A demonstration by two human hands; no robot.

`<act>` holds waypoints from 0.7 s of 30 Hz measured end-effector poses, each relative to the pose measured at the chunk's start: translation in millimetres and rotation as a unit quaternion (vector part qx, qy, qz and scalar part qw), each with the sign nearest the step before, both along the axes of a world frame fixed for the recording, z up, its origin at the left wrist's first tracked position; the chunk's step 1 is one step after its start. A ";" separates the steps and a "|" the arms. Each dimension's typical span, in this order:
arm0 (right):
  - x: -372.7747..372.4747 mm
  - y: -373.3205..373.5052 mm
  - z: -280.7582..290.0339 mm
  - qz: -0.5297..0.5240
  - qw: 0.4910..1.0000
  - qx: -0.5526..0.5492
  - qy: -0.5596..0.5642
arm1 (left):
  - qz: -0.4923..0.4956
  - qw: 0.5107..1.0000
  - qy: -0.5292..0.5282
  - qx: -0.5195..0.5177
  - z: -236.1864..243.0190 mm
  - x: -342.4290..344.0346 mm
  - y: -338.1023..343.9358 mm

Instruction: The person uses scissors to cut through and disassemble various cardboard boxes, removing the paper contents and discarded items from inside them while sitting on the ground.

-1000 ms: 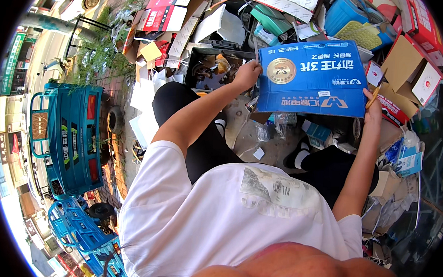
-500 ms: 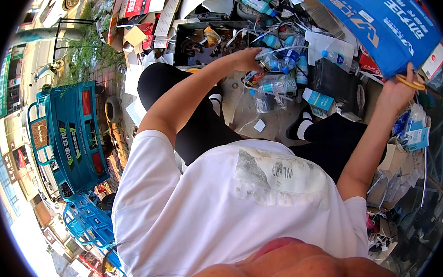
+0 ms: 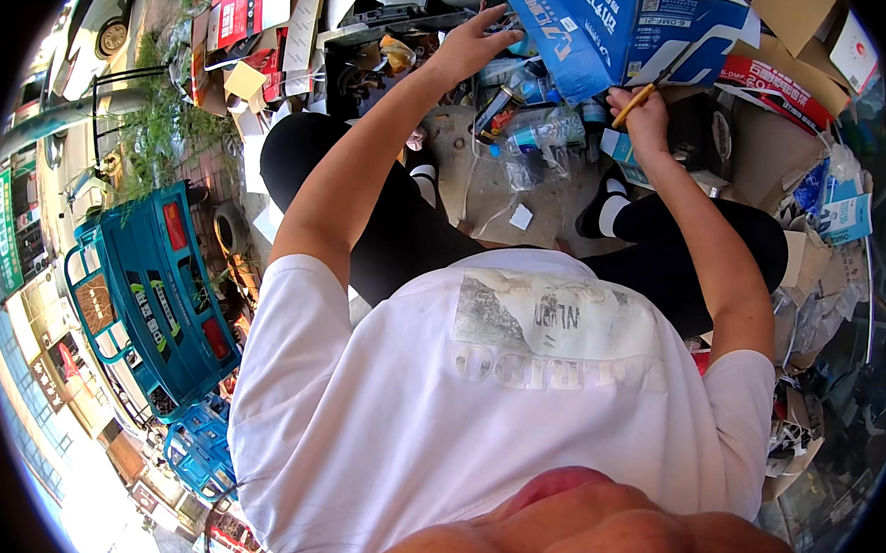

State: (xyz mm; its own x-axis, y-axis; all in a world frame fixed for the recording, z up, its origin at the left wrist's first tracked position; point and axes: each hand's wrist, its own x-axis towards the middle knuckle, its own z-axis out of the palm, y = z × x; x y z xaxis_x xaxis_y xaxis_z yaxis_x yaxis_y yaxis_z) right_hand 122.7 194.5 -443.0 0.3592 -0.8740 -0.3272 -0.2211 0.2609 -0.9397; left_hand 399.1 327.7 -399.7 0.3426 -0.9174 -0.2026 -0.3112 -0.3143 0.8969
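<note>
My right hand [image 3: 640, 119] is closed round a pair of scissors [image 3: 632, 105] with yellow-orange handles; dark blades point up and away over the box. It is at the lower edge of a large blue cardboard box [image 3: 586, 39]; whether its fingers also grip the cardboard I cannot tell. My left hand [image 3: 472, 46] is open, fingers spread and empty, just left of the box's left edge. Beneath the box lie clear plastic bottles [image 3: 545, 137] and a dark can [image 3: 499, 112], with more partly hidden by the cardboard.
A dark bin [image 3: 359, 67] of scraps stands beyond my left knee. Red and white cartons [image 3: 245, 8] lie at far left, another red box [image 3: 786, 84] at far right. A black case [image 3: 693, 129] sits near my right foot. Blue three-wheeled cart [image 3: 152, 291] at left.
The blue box has swung left and nearer the middle with my right hand and the scissors. My left hand has lifted away from the bottles, its fingers now spread.
</note>
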 end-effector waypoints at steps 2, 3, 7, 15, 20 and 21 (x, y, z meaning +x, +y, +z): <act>0.2 23.6 2.3 0.033 0.999 0.025 -0.026 | 0.012 1.000 0.012 -0.015 4.6 -3.4 -1.7; 1.0 32.1 7.0 0.082 0.997 0.010 -0.009 | 0.022 0.999 0.017 -0.029 4.0 -4.5 -2.9; 3.2 60.7 23.6 0.227 0.970 -0.047 0.076 | 0.078 0.992 0.046 -0.091 3.5 -5.4 -9.0; 10.0 83.0 76.5 0.334 0.925 -0.106 0.146 | 0.018 0.966 -0.157 -0.203 11.9 -7.8 -10.8; 0.0 101.4 90.2 0.336 0.930 0.134 0.068 | -0.067 0.951 -0.239 -0.186 -6.2 -11.1 -1.6; -5.6 106.7 84.9 0.331 0.925 0.179 0.051 | -0.102 0.944 -0.260 -0.174 -11.3 -11.9 1.9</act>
